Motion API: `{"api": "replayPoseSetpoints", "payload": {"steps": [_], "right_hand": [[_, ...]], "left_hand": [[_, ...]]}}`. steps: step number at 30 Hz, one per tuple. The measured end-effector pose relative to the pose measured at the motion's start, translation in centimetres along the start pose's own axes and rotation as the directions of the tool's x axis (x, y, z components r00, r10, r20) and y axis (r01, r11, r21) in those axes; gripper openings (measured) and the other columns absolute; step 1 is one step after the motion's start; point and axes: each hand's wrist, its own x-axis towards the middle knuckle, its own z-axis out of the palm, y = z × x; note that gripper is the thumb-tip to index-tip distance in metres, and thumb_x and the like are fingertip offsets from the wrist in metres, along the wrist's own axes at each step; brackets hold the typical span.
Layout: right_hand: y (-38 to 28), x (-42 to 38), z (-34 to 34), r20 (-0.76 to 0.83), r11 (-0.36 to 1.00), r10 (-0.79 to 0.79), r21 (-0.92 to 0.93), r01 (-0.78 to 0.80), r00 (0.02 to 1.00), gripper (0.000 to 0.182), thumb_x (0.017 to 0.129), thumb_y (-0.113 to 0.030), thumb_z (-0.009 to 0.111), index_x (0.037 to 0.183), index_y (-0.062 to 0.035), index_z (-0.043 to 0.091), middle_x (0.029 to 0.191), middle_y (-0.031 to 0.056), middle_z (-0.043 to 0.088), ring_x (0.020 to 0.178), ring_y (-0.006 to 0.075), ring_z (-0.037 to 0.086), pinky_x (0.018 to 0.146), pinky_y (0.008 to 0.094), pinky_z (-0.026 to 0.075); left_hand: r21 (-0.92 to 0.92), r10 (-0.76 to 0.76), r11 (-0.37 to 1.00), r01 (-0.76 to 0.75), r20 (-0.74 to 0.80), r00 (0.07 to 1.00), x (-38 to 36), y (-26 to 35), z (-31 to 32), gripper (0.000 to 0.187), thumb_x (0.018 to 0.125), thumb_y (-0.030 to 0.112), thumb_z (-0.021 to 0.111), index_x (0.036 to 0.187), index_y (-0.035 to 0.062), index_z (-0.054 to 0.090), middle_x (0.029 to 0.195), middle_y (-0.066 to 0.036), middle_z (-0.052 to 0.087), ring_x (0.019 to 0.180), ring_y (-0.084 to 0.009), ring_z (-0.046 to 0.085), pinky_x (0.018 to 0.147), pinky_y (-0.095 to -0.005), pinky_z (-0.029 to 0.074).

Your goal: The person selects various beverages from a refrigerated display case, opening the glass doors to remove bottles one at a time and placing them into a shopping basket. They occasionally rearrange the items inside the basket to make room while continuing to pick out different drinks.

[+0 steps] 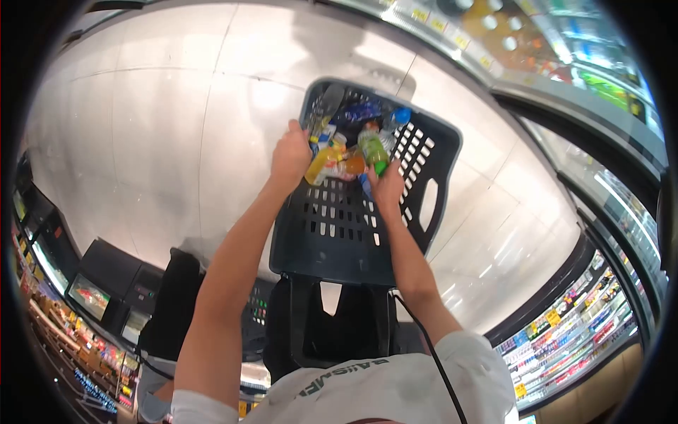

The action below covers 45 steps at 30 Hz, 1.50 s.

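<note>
Handling a green bottle (372, 148) in the basket (332, 263) seems the step, right hand (388, 191) gripping it; left hand (290, 160), at the left side, I cannot tell. Lifting calls for clearance.

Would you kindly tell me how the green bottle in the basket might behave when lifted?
The green bottle looks rounded, so it may roll if laid down. The right hand is at its cap end, so the body might swing. The orange item close by could hinder it.

Pretty bright overall, glare blotches on the pale floor (155, 141), soft shadows up top, strong fisheye bending the edges, corners pitch black.
</note>
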Motion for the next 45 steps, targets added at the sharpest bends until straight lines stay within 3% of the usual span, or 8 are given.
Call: {"api": "replayPoseSetpoints", "payload": {"steps": [4,8,10,16,21,28,33,45], "right_hand": [[-5.8,-6.2,-10.5,-0.042,0.996,-0.047,-0.079,0.043,0.998,0.047,0.084,-0.035,0.075,0.106,-0.0023,0.050,0.072,0.0228,0.066,0.068,0.0438,0.067,0.060,0.0514,0.053],[-12.6,-14.8,-19.2,-0.135,0.991,-0.118,-0.085,0.107,0.984,0.042,0.081,-0.031,0.078,0.100,-0.0042,0.052,0.076,0.0199,0.067,0.067,0.0412,0.067,0.059,0.0489,0.053],[-15.1,-19.1,-22.2,-0.150,0.991,-0.121,-0.074,0.111,0.981,0.041,0.079,-0.031,0.078,0.097,-0.0051,0.052,0.072,0.0183,0.066,0.066,0.0399,0.067,0.057,0.0478,0.052],[-19.9,-28.9,-25.8,-0.166,0.918,-0.397,-0.055,0.393,0.903,0.042,0.074,-0.031,0.082,0.093,-0.0058,0.054,0.063,0.0154,0.062,0.057,0.0356,0.066,0.050,0.0435,0.050],[-25.1,-34.1,-29.5,-0.023,0.878,-0.479,0.003,0.479,0.877,0.045,0.074,-0.038,0.078,0.098,-0.0060,0.058,0.064,0.0162,0.064,0.060,0.0351,0.068,0.053,0.0438,0.054],[-29.1,-36.6,-36.0,-0.007,0.698,-0.713,0.089,0.710,0.701,0.048,0.081,-0.034,0.072,0.116,-0.0054,0.056,0.071,0.0172,0.067,0.065,0.0383,0.068,0.058,0.0490,0.053],[-29.8,-35.4,-38.5,-0.280,0.567,-0.763,0.145,0.811,0.583,0.040,0.079,-0.028,0.078,0.108,-0.0053,0.064,0.079,0.0162,0.069,0.066,0.0353,0.068,0.057,0.0421,0.053],[-41.6,-25.2,-53.2,-0.377,0.480,-0.628,0.501,0.720,0.681,0.038,0.088,-0.013,0.075,0.122,-0.0007,0.060,0.079,0.0031,0.066,0.060,0.0092,0.060,0.057,0.0270,0.049]], "left_hand": [[-0.065,0.085,0.994,-0.090,-0.066,0.994,0.2,-1.1,0.9,0.029,0.103,0.024,0.049,0.113,-0.0035,0.046,0.079,-0.030,0.066,0.077,-0.0517,0.065,0.070,-0.0574,0.053],[0.157,0.000,0.987,-0.021,0.131,0.991,-2.5,0.3,-2.7,0.056,0.097,0.035,0.058,0.137,0.0002,0.041,0.141,-0.028,0.050,0.128,-0.0432,0.053,0.096,-0.0704,0.041],[0.377,0.260,0.894,-0.240,-0.003,0.966,-5.8,-1.1,-3.0,0.079,0.091,0.043,0.064,0.150,0.0018,0.030,0.154,-0.024,0.033,0.142,-0.0407,0.036,0.101,-0.0773,0.030],[-0.274,0.726,0.684,-0.676,0.165,0.667,-25.2,0.8,-16.3,0.098,0.072,0.014,0.082,0.152,-0.0008,0.028,0.147,-0.025,0.041,0.136,-0.0440,0.040,0.113,-0.0478,0.037],[-0.378,0.827,0.492,-0.784,-0.079,0.557,-37.6,2.2,-21.7,0.085,0.071,0.013,0.081,0.144,0.0018,0.038,0.134,-0.023,0.052,0.126,-0.0429,0.051,0.107,-0.0485,0.042],[-0.502,0.555,0.663,-0.555,-0.168,0.815,-41.8,3.7,-25.4,0.079,0.072,0.019,0.084,0.138,0.0034,0.042,0.127,-0.021,0.057,0.119,-0.0401,0.057,0.102,-0.0460,0.045],[-0.379,0.538,0.707,-0.596,-0.258,0.802,-41.2,6.4,-27.3,0.075,0.074,0.021,0.086,0.134,0.0072,0.044,0.122,-0.019,0.061,0.114,-0.0375,0.061,0.097,-0.0432,0.049],[-0.402,0.322,0.809,-0.428,-0.305,0.896,-36.5,2.9,-33.3,0.075,0.064,0.026,0.093,0.121,0.0068,0.048,0.101,-0.017,0.068,0.094,-0.0330,0.070,0.083,-0.0409,0.056]]}}
